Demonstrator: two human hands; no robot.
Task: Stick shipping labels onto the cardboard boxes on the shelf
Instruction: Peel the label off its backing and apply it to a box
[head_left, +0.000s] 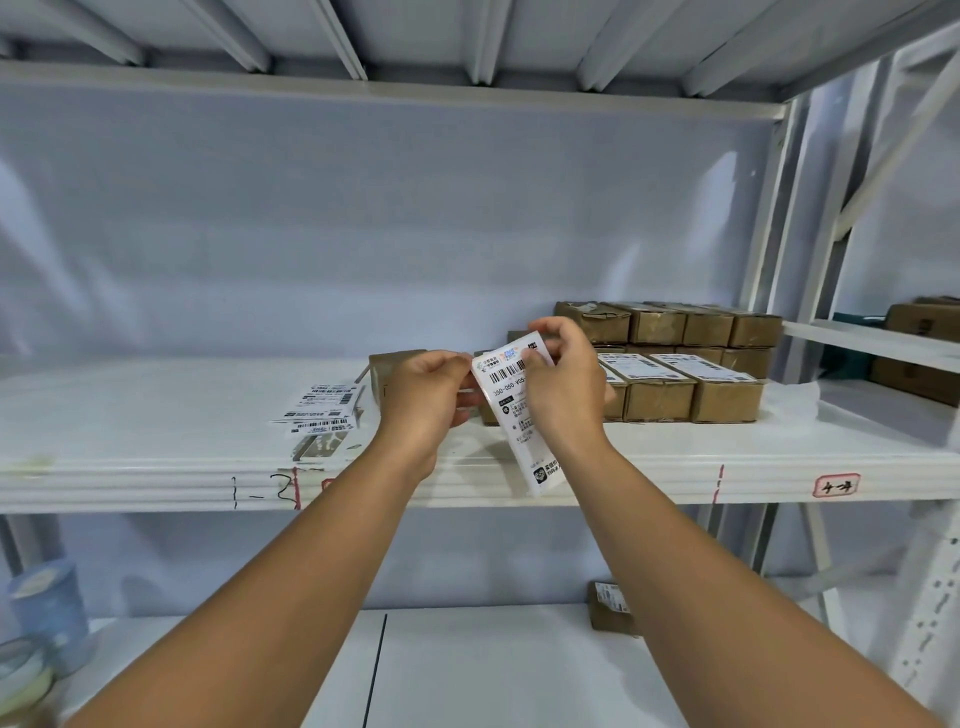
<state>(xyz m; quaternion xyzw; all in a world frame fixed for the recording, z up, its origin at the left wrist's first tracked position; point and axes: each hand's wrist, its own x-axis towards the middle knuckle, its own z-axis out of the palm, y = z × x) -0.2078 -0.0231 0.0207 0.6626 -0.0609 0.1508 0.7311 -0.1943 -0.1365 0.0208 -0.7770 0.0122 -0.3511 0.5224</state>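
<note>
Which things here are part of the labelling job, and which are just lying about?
Job: label pinched by left hand and right hand; spare labels; cardboard boxes on the shelf.
Lying about: blue tin; small box on lower shelf; brown boxes on next rack.

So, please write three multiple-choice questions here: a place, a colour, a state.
1. Where is the pile of labels? A) on the shelf, left of the left hand B) on a box C) on the floor
2. What colour are the boxes? A) white B) brown C) blue
3. The long label is: A) stuck on a box B) flat on the shelf C) held by both hands
1 A: it lies on the shelf board. 2 B: bare cardboard. 3 C: left hand and right hand pinch it.
</note>
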